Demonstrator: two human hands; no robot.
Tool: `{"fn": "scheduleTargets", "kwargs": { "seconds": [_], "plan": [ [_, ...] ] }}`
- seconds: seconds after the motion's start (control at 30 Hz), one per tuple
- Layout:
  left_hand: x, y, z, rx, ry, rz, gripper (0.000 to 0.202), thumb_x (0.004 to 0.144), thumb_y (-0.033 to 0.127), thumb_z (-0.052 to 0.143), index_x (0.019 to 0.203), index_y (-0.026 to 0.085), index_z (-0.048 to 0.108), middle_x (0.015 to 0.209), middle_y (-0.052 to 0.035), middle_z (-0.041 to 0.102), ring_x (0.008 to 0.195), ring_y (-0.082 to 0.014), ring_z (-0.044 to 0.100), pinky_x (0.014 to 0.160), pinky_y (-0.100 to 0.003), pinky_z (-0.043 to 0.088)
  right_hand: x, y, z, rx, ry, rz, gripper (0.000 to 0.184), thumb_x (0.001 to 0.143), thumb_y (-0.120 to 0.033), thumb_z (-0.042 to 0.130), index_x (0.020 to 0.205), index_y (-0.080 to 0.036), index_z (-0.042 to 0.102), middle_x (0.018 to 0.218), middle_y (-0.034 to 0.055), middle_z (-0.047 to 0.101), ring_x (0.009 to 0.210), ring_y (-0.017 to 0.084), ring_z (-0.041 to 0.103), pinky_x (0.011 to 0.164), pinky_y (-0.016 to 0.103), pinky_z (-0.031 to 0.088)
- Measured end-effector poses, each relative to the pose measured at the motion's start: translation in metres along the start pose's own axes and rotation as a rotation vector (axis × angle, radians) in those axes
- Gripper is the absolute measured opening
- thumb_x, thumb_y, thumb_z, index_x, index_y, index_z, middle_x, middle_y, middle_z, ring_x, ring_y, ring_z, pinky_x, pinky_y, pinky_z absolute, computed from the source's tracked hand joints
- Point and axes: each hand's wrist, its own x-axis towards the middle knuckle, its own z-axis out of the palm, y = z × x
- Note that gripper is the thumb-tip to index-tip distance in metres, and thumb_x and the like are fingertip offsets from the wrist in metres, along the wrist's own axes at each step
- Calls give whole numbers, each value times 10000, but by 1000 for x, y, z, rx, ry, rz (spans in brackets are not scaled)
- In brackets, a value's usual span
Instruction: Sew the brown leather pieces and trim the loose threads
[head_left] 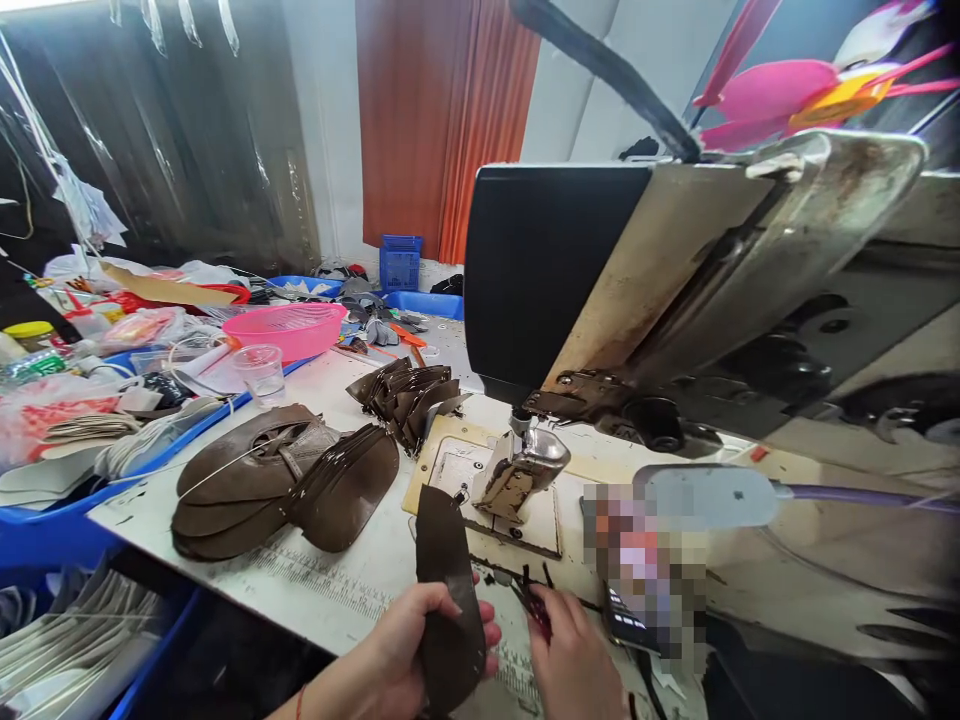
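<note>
My left hand (412,625) is closed on a long, dark brown leather-like piece (448,590) with rounded ends, thumb on top and fingertips showing past its right edge. To its right, my right hand (574,650) is closed around small thread snips (538,608) with dark red handles, partly hidden by the fingers. Both hands are over the front of the white table (345,610), just before the sewing machine (570,290). Left of them lies a fanned stack of brown pieces (352,490) beside larger brown pieces (217,500). Another brown bundle (409,395) sits behind.
A phone (637,620) with a blurred-out screen lies at the right, below a grey oval pad (705,495). A clear plastic cup (259,372) and a pink basket (289,330) stand at the back left. Blue trays (180,450) full of materials line the left edge.
</note>
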Motion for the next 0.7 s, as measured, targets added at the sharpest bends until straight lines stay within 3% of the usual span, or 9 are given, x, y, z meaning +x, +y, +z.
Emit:
{"fn": "scheduleTargets", "kwargs": {
  "seconds": [0.13,0.3,0.4,0.5,0.57,0.7],
  "plan": [
    [2,0,0,10,8,50,434,643,101,546,1077,100,546,790,-101,685,705,-215,667,698,-348,528,5,3,3,30,47,-32,287,885,-202,410,976,-207,682,951,60,699,820,213,705,619,286,526],
    [4,1,2,22,55,73,461,646,100,541,1107,107,535,784,-97,684,680,-208,667,672,-342,534,8,4,0,40,73,-33,311,872,-423,532,1054,-209,668,976,78,688,777,222,700,583,281,519],
    [8,0,2,41,55,72,449,650,107,541,1099,101,542,790,-99,682,668,-199,663,652,-330,535,12,-1,-4,46,-28,1,271,877,-303,474,1036,-255,688,998,49,690,693,205,689,516,279,477],
    [11,-1,1,54,61,100,428,654,104,544,1082,104,537,789,-95,679,673,-192,662,649,-323,534,18,-1,-7,330,-37,126,274,824,-293,491,969,-236,716,992,65,704,786,238,693,627,300,513],
    [12,-1,1,90,67,144,436,646,83,558,1079,120,520,798,-89,679,686,-194,661,649,-326,531,21,1,-11,538,-34,199,303,813,-404,528,898,-196,731,942,96,730,837,259,698,709,310,538],
    [14,-1,9,193,10,218,460,589,40,636,1019,142,509,806,-67,672,665,-176,643,626,-310,510,24,-3,-22,818,-169,334,454,781,-562,600,858,-138,746,837,116,762,820,261,719,744,288,560]
  ]
}}
